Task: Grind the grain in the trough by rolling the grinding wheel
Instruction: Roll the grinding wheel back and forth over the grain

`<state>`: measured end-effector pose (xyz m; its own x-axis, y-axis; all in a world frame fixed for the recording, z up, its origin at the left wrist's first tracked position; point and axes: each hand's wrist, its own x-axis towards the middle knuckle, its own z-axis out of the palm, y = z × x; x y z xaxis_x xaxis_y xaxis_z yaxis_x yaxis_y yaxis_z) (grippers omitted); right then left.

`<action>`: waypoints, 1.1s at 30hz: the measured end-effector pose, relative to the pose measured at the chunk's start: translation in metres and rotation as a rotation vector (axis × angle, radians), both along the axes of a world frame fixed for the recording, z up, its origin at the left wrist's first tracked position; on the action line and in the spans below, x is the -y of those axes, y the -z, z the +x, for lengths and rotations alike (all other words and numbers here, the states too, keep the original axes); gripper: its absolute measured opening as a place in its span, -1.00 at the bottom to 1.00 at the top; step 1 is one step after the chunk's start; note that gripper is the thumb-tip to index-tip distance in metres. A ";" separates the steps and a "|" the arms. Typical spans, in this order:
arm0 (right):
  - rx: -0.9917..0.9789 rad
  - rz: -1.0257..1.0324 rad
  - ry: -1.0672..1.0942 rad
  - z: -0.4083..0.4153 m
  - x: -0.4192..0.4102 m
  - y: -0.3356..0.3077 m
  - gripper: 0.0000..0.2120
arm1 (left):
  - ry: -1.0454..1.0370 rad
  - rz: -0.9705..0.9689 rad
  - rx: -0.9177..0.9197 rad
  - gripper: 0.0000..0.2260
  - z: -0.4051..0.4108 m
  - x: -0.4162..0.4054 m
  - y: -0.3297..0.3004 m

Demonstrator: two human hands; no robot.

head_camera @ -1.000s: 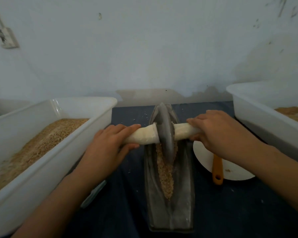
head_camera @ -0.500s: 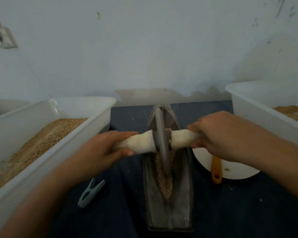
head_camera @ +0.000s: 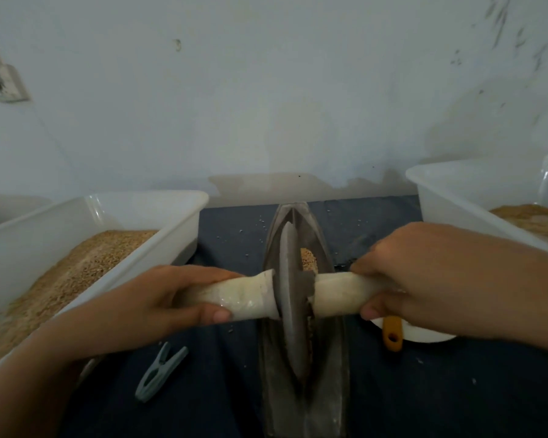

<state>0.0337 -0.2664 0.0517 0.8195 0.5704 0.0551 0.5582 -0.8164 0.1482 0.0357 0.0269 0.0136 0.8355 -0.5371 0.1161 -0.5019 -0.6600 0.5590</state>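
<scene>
While the grinding wheel stands upright in the dark metal trough at the centre of the frame, the job looks to be mid-course rather than finished — a judgement, since the disc hides most of the channel. The left hand grips the pale wrapped handle left of the disc, its fingers curled over the top and the thumb tucked beneath; the right hand holds the other end of the handle the same way, fingers wrapped round it. A small heap of grain shows just behind the wheel, toward the far end of the trough, and it appears whole, though the picture is too soft to be sure. So rolling is under way and more passes seem needed. At the left of the frame a white tub holds more grain; a clothespin lies on the dark bench in the lower left.
</scene>
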 end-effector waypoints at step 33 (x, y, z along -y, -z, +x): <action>0.290 0.097 0.044 0.051 -0.006 0.043 -0.62 | -0.284 0.184 0.497 -0.54 0.019 0.026 0.030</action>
<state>0.0849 -0.2606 0.0089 0.7857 0.5150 0.3429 0.4676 -0.8572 0.2159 0.0548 0.0004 -0.0161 0.8186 -0.3496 0.4557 -0.4640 -0.8702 0.1659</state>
